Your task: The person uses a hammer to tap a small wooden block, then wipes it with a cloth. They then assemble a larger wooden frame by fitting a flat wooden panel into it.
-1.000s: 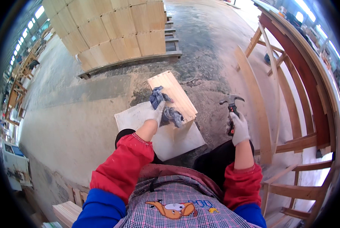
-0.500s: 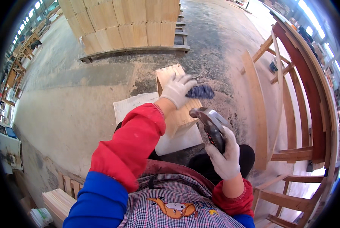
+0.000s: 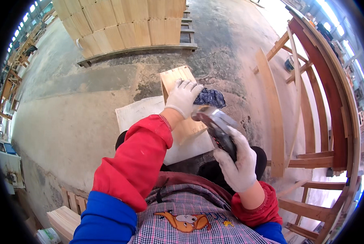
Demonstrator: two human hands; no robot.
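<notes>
A pale wooden box stands on a white sheet on the floor between my knees. My left hand, in a white glove, is over the box top and grips a crumpled dark blue cloth that sticks out past its fingers; the thumb is hidden. In my gloved right hand is a claw hammer with a dark handle. It is tilted, its metal head above the near right corner of the box and close to the cloth. The head is slightly smeared by motion.
Stacked wooden boxes sit on a pallet ahead. To my right runs a wooden frame with long boards leaning on it. Planks lie at the lower left, beside a white tub.
The view has shifted a little, moving the box and floor leftward. The hammer head has come closer to the cloth and my left hand. The cloth, blurred before, now looks sharp.
</notes>
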